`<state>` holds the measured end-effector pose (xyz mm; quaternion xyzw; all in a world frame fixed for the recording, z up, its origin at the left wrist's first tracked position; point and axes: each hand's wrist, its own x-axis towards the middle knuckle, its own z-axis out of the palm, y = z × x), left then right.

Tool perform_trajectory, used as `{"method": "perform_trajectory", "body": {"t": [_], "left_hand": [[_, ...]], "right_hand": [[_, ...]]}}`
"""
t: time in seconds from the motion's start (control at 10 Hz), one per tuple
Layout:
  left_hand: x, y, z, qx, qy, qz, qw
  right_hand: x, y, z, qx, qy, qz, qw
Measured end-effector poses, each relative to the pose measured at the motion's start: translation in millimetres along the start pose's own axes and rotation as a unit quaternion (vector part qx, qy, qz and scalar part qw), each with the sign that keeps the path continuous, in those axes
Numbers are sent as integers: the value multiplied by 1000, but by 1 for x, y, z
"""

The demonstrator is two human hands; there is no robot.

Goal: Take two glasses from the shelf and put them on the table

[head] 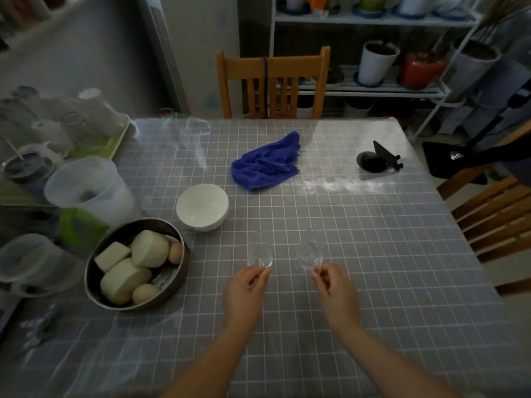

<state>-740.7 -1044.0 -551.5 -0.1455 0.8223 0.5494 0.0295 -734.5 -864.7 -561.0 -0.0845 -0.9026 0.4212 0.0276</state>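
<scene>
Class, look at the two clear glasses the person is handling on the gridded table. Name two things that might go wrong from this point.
1. Each hand, left and right, pinches only the near rim of its glass; either glass may tip or slip.
2. The left glass stands close to the white bowl and the metal pan, so a careless sweep of the left arm might cause a knock.

no readable text, no labels, no brands, no numbers anywhere

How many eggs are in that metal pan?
2 show. One egg sits at the far right edge of the pan; the other egg lies at its near side, beside the white buns. More may be hidden under those.
</scene>
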Motion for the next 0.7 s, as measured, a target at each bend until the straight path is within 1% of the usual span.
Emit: {"method": "perform_trajectory", "body": {"t": [0.3, 0.5, 0.7], "left_hand": [[-6, -15, 2, 5, -22, -18, 1000], [-8, -20, 1, 3, -39, -56, 998], [1, -5, -11, -36, -104, -121, 987]], "right_hand": [[-9, 8, 4, -19, -5, 25, 999], [-10, 7, 6, -15, -1, 41, 999], [-9, -1, 3, 11, -11, 75, 997]]}}
